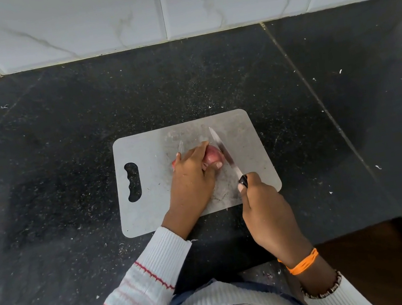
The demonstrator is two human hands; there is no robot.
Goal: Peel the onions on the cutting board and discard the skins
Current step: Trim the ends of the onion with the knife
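A grey cutting board [154,199] with a handle slot at its left lies on the black counter. On it rests a red onion [213,155], pinned down by my left hand [193,177], which covers most of it. My right hand [267,210] is closed around the black handle of a knife [224,151]. The blade lies against the onion's right end, tip pointing away from me. A bit of red shows at the left of my left hand; whether it is another onion is unclear.
The black stone counter [62,148] runs to a white tiled wall [171,6] at the back. Small pale scraps are scattered over the counter. The counter's front edge steps back at the lower right, by a dark brown surface [374,256].
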